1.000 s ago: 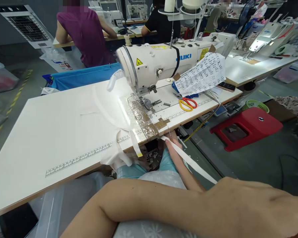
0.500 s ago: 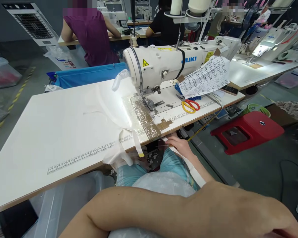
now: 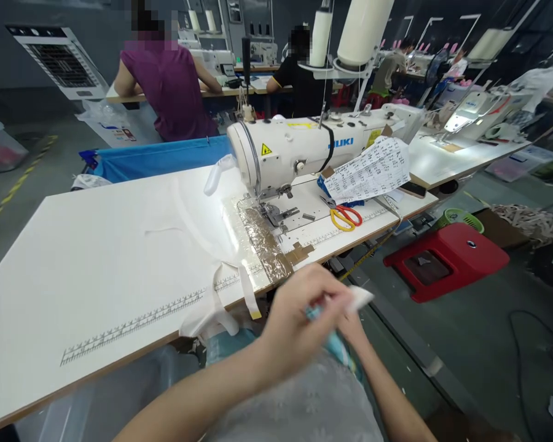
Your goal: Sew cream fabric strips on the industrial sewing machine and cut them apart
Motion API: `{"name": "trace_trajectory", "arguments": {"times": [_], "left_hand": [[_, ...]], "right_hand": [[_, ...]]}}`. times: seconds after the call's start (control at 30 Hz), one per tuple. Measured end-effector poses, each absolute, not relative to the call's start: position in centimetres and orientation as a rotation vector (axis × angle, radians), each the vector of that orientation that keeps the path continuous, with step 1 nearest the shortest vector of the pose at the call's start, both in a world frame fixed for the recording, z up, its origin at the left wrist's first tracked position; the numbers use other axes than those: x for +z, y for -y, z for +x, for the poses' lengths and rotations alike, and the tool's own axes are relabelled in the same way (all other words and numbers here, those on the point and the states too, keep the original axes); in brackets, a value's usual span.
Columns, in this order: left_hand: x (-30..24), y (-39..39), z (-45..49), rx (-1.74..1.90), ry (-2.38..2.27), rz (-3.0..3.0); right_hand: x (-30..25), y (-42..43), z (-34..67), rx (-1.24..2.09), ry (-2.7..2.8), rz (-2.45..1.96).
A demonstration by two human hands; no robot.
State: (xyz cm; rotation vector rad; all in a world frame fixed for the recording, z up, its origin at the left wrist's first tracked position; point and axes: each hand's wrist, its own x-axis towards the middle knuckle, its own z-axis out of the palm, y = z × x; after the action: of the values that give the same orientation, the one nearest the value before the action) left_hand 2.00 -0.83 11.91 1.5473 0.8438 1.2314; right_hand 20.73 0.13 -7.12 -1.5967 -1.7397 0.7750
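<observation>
My left hand [image 3: 299,316] hovers just below the table's front edge, blurred, with its fingers curled together. A short end of a white fabric strip [image 3: 362,298] sticks out past its fingertips. My right hand [image 3: 356,331] comes up from the lower right and meets the left one at the strip; its fingers are hidden behind the left hand. White fabric [image 3: 216,307] hangs over the table edge to the left of my hands. The white sewing machine [image 3: 299,150] stands behind, on the table [image 3: 96,270].
Yellow and red scissors [image 3: 343,216] and a printed paper sheet [image 3: 373,169] lie right of the machine. A red stool [image 3: 447,261] stands on the floor at right. Two people sit with their backs turned at tables behind. A blue bin [image 3: 156,156] is behind the table.
My left arm has swung in from the right, so its hand now sits over the right hand at the strip. The long strip trailing to the lower right has gone from view. The view has tilted up.
</observation>
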Motion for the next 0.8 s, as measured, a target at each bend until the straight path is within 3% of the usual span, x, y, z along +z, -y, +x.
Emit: {"name": "trace_trajectory", "arguments": {"times": [0.13, 0.37, 0.63, 0.8], "left_hand": [[8.1, -3.1, -0.6, 1.138, -1.0, 1.205], [7.0, -7.1, -3.0, 0.962, -0.996, 1.115], [7.3, -11.2, -6.2, 0.966, -0.98, 1.152], [7.1, -12.8, -6.7, 1.002, -0.923, 1.106]], "right_hand": [[-4.3, 0.1, 20.6, 0.913, 1.503, -1.388], [3.5, -5.1, 15.6, 0.767, 1.57, -1.126], [3.5, -9.2, 12.5, 1.212, 1.425, -1.106], [3.3, -9.6, 12.1, 1.287, 1.293, -1.122]]}}
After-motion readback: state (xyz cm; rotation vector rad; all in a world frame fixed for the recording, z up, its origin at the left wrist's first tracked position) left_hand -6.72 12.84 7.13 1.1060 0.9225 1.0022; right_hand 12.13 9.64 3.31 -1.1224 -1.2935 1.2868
